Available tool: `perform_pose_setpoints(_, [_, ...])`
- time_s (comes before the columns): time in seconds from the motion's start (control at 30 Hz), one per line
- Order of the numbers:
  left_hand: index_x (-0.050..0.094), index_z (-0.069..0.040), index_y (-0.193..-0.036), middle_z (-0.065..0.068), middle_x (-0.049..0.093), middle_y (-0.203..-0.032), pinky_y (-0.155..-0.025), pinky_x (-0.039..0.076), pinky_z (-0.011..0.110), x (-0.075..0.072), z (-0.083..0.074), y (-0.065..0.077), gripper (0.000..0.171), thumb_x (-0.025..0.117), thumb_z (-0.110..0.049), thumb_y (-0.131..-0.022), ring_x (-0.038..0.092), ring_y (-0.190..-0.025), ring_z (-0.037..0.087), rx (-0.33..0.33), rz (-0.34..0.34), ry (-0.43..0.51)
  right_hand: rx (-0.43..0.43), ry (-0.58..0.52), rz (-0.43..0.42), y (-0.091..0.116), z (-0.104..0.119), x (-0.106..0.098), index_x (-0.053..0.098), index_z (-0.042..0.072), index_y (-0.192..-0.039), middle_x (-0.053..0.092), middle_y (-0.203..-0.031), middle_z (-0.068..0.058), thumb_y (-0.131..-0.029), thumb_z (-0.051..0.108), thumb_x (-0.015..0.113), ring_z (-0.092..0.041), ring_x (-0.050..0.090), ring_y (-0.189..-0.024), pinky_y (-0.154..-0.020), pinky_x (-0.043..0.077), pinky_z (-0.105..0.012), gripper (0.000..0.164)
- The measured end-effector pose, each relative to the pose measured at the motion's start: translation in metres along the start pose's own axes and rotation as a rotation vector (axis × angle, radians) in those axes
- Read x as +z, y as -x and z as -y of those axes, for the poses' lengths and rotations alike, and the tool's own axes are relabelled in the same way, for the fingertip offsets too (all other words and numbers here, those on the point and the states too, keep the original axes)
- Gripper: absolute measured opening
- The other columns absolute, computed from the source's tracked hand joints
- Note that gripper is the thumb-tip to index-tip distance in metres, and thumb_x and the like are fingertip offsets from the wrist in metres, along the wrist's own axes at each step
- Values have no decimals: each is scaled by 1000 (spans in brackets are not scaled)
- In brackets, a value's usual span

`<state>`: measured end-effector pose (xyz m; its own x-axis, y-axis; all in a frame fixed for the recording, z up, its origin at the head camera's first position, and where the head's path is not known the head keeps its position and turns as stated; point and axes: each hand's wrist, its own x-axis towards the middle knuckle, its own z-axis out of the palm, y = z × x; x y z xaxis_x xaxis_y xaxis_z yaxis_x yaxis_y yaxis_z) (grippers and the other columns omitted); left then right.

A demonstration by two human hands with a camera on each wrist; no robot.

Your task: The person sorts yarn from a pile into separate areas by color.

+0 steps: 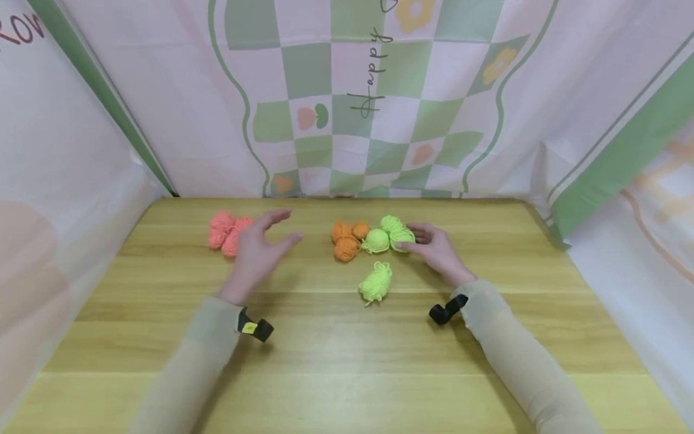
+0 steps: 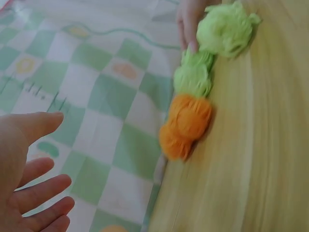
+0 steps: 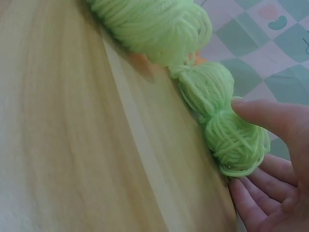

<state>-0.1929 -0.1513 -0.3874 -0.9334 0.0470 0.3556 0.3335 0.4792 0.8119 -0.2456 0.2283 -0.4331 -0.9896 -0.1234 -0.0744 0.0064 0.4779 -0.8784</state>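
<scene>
Above the table's left side, my left hand is held with its thumb and fingers spread, nothing between them. It partly covers a pink yarn bundle in the head view. My right hand holds the right end of a group of lime-green yarn balls, thumb on the near side and fingers behind. In the right wrist view the thumb and fingers lie on either side of a green yarn ball. Orange yarn balls touch the green group's left side.
Nearer to me lies a separate lime-green yarn bundle with loose loops. The wooden table meets a checkered cloth at its back edge. Cloth also hangs at both sides. Each wrist carries a black camera mount.
</scene>
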Motion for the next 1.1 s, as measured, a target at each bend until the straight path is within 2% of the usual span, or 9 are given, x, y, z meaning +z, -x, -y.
perform_pose_setpoints(0.1, [63,-13,-138,2,61,-139,-112,37,46,14,-10,3,53,79,-33,-91,51,-132,23,3,53,13,-4,15,10,-1,-1,-2,47,4,-149,53,-145,-19,-88,42,81,-36,50,-130,-110,39,-50,80])
perform_pose_setpoints(0.3, [61,-19,-140,-3,59,-141,-112,37,46,44,-25,11,60,79,-45,-89,50,-132,19,-13,161,35,-8,24,24,-2,1,-4,47,2,-149,52,-146,-20,-87,43,81,-37,50,-132,-111,38,-50,82])
perform_pose_setpoints(0.43, [63,-14,-137,-2,63,-136,-111,39,41,63,-29,15,58,81,-40,-88,54,-128,15,24,194,44,-5,21,23,-2,1,-4,48,3,-148,53,-145,-19,-87,43,82,-36,50,-131,-111,39,-50,81])
perform_pose_setpoints(0.67, [63,-6,-133,13,66,-132,-104,47,46,93,-27,22,54,84,-25,-87,61,-120,30,104,272,116,6,20,16,-3,-1,-3,51,5,-147,55,-143,-18,-86,44,82,-35,51,-130,-110,39,-49,78])
perform_pose_setpoints(0.77, [63,-5,-133,10,66,-132,-99,50,44,105,-24,25,58,86,-28,-84,63,-116,31,108,317,86,2,18,15,-2,0,-3,51,4,-146,56,-143,-19,-87,43,82,-35,51,-130,-110,39,-50,77])
perform_pose_setpoints(0.93, [63,-7,-133,5,66,-131,-96,51,35,120,-24,30,65,90,-33,-79,64,-112,24,67,382,27,0,21,9,-1,0,-3,53,5,-145,57,-141,-17,-86,45,82,-34,53,-128,-109,40,-49,77])
perform_pose_setpoints(1.1, [63,-9,-133,4,66,-130,-92,53,31,129,-25,33,68,93,-27,-76,66,-106,18,-7,423,74,-7,18,5,-2,-1,-4,53,4,-144,57,-142,-18,-85,44,83,-35,53,-128,-109,40,-49,77])
